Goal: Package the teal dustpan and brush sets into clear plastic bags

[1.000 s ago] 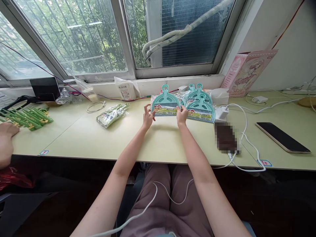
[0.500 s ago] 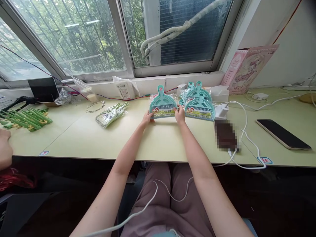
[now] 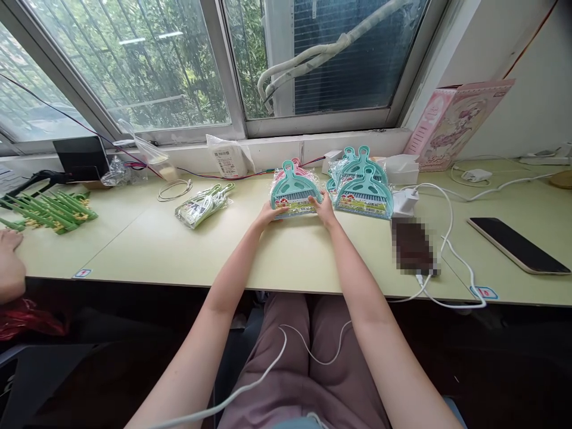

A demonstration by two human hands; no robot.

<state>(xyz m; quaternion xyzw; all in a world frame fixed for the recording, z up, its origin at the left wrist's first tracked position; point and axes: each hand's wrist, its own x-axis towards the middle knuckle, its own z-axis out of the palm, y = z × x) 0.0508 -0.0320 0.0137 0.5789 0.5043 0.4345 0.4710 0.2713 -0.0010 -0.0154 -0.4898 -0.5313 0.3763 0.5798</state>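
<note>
A teal mini dustpan and brush set (image 3: 292, 189) in clear wrapping leans on the table in front of me, its label facing me. Behind it shows the top of a pink set (image 3: 295, 162), mostly hidden. My left hand (image 3: 269, 213) grips the lower left corner of the teal set, thumb across the front. At its right edge my right hand (image 3: 324, 208) is closed on it with the thumb on the front. Just to the right stand several more teal dustpan sets (image 3: 364, 193), near my right fingers.
To the left lie a pale green wrapped bundle (image 3: 203, 205) and several green sticks (image 3: 58, 211) near another person's hand (image 3: 9, 239). On the right are a white charger (image 3: 404, 202) with cables, a blurred dark object (image 3: 412, 245), a phone (image 3: 518, 245) and a pink box (image 3: 458, 125).
The teal set has dropped a little, and the pink one behind shows more above it. My left thumb has come onto the front. The view has shifted slightly.
</note>
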